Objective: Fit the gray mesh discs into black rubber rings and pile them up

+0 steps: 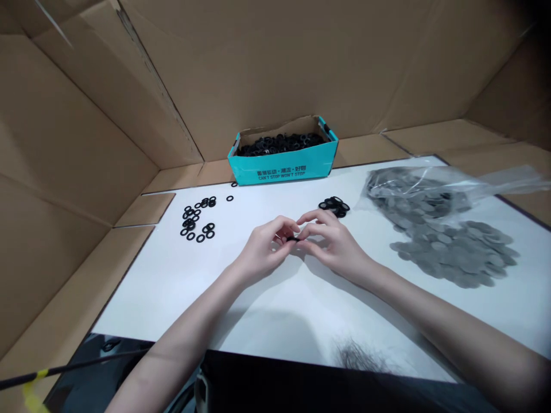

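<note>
Over the middle of the white board, my left hand (269,245) and my right hand (329,244) meet fingertip to fingertip. Between them they pinch a small black ring (293,239), seen nearly edge-on; whether a grey disc sits in it is hidden. Just beyond my right hand lies a small pile of black rings with grey centres (334,206). Loose black rings (191,221) are scattered left of my left hand. To the right, a heap of thin grey discs (458,252) spreads in front of a clear plastic bag (413,192) of the same discs.
A turquoise cardboard box (284,167) full of black rings stands at the back of the white board (172,298). Cardboard walls (284,63) rise at the back and both sides. A dark cable (77,367) with yellow tape crosses the lower left.
</note>
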The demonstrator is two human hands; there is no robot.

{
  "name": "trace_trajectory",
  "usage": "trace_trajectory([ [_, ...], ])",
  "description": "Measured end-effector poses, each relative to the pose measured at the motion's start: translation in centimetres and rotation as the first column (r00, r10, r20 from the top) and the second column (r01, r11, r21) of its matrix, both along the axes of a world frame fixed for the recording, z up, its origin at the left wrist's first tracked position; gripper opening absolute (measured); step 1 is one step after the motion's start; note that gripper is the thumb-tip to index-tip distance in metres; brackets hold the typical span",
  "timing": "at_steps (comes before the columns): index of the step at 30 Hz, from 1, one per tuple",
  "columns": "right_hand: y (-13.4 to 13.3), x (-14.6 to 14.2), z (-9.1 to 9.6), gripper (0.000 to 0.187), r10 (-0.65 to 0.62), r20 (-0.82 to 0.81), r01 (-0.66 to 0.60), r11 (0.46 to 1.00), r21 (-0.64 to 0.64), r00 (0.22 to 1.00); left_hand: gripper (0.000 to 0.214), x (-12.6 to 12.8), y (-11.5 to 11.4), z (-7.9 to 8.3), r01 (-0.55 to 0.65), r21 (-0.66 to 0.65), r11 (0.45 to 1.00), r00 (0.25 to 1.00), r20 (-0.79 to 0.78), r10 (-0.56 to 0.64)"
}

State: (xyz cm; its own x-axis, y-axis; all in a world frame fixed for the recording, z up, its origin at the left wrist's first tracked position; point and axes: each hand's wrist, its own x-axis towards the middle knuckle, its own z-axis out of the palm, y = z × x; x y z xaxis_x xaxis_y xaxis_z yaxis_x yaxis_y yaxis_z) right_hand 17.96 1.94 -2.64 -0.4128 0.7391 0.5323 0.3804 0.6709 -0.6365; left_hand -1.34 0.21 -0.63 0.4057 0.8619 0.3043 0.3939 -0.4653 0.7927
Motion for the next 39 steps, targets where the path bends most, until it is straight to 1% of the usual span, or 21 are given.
trace_trajectory([
  [4,-0.07,0.0,0.15,0.014,0.018,-0.033,-0.02,0.998,-0.054,0.999,0.01,0.05,-0.13,0.18,0.036,-0.003,0.999,0.999,-0.003,-0.036],
  [8,-0.31,0.0,0.61,0.014,0.031,-0.042,-0.035,0.993,-0.115,0.999,0.007,-0.1,-0.25,0.84,0.06,-0.028,0.998,0.997,-0.055,-0.061],
  [10,-0.36,0.0,0.69,0.013,0.02,-0.039,-0.024,0.992,-0.122,0.999,0.008,-0.19,-0.21,0.95,0.056,-0.029,0.998,0.996,-0.068,-0.058],
  [15,-0.18,-0.02,0.31,0.01,-0.004,-0.002,0.004,0.997,-0.081,1.0,0.016,-0.25,-0.03,0.56,0.006,-0.049,0.999,1.0,-0.029,-0.008],
  [18,-0.07,-0.03,0.11,0.005,-0.027,-0.014,0.026,0.999,-0.035,1.0,0.016,-0.14,-0.04,0.44,0.008,-0.043,0.999,1.0,0.002,-0.008],
  [21,-0.04,-0.02,0.09,0.004,-0.039,-0.016,0.039,0.999,-0.009,0.999,0.016,0.03,-0.08,0.33,0.002,-0.034,0.999,1.0,0.015,-0.001],
  [27,-0.13,-0.02,0.42,0.013,-0.012,0.012,0.012,1.0,-0.017,1.0,0.013,0.23,-0.2,-0.04,-0.01,-0.005,1.0,1.0,0.007,0.01],
  [34,-0.4,-0.2,0.61,0.013,-0.003,-0.009,0.003,1.0,-0.007,1.0,0.008,0.07,-0.24,0.57,0.005,-0.01,1.0,0.998,-0.059,-0.005],
  [39,-0.25,-0.14,0.39,0.01,-0.005,0.042,0.005,1.0,0.004,0.999,0.016,-0.09,-0.08,0.42,-0.003,-0.019,1.0,0.999,-0.052,0.002],
])
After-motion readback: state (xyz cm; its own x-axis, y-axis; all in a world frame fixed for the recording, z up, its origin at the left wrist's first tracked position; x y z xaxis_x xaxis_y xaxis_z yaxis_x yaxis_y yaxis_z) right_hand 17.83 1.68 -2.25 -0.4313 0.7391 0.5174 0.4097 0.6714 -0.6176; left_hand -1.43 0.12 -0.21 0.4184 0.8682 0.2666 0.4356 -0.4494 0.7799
